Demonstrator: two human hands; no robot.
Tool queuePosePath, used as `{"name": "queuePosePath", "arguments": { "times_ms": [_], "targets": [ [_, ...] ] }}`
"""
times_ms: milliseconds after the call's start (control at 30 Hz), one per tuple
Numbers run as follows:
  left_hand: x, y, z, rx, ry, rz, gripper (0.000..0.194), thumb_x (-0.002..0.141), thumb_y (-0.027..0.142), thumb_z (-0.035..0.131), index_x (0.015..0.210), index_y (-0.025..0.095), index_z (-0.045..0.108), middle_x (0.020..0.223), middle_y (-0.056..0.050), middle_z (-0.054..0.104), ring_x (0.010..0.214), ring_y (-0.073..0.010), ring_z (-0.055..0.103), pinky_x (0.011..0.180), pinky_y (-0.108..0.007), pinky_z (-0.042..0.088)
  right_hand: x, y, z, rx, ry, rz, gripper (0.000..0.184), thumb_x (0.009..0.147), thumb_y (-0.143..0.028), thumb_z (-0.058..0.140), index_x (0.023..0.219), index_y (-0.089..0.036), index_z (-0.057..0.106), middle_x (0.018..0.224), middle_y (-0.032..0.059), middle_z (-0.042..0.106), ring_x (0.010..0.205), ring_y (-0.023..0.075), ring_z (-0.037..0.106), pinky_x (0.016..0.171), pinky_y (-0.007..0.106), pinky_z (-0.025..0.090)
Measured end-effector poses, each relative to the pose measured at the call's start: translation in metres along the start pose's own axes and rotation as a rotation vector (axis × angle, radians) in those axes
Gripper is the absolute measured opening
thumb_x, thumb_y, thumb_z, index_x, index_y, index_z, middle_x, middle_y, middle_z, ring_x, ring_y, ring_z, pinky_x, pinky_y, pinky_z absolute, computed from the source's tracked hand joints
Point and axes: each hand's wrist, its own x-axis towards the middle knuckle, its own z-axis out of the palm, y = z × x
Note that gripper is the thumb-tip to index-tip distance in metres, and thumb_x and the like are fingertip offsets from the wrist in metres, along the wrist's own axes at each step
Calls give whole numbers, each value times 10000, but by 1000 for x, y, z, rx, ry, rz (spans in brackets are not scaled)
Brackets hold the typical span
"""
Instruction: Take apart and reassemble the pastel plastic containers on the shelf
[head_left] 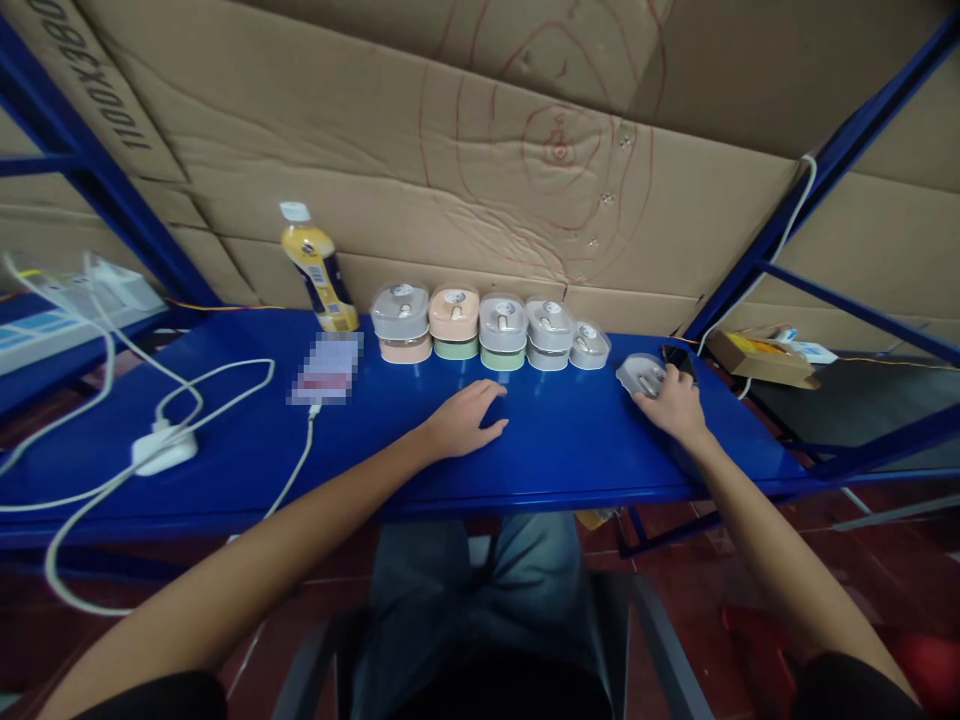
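Observation:
My left hand (469,418) rests on the blue tabletop with thumb and fingers apart, holding nothing. Toward the right end of the table, my right hand (675,400) grips a small grey plastic box (641,375) with a clear lid. That box looks slightly tilted, and my fingers cover its right side. Similar boxes stand in a row behind my left hand, most stacked in twos: a grey box (400,312) on a peach one, a peach box (454,312) on a green one, and grey boxes (502,322). A single grey box (590,346) ends the row.
A yellow drink bottle (321,270) stands back left, near a blurred-out flat item (328,368) with a cable. A white charger (163,449) and loose cords lie left. A dark phone-like object (679,360) sits behind my right hand. Cardboard (337,150) walls the back, between blue posts.

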Motion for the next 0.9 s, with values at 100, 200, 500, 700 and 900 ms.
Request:
{"name": "queuePosePath", "arguments": {
  "times_ms": [100,200,500,700,900],
  "targets": [
    [0,-1,0,25,6,38,314,1032,395,615,1267,201,693,1389,-164,706,1319,-345,684,1187,-554,566,32,-24,15,121,-2,89,920,867,-625,779,1563,-110,466,1500,328,544,1355,522,640,1092,599,549],
    [0,-1,1,60,4,43,291,1042,387,611,1254,208,702,1383,-155,702,1313,-336,691,1180,-536,576,56,-44,26,206,-12,124,959,815,-652,844,1533,-122,492,1518,328,517,1368,524,643,1124,613,537],
    [-11,13,8,177,18,34,316,1084,303,537,1318,172,705,1475,-194,670,1404,-367,664,1248,-567,529,77,-50,32,387,15,52,1016,792,-449,895,1597,-73,402,1649,388,412,1506,483,540,1234,540,462],
    [-11,12,6,168,22,21,314,1069,311,568,1317,183,713,1470,-181,687,1387,-365,674,1225,-568,544,55,-80,20,113,101,-448,881,814,-178,690,1658,-136,440,1844,261,261,1718,453,252,1343,679,291],
    [-8,5,4,122,8,3,284,1062,330,593,1266,185,727,1443,-170,705,1344,-360,690,1183,-570,567,29,-114,18,-39,-3,-586,804,849,-202,648,1628,-68,502,1745,269,466,1624,428,425,1329,609,321]
  ]
}}
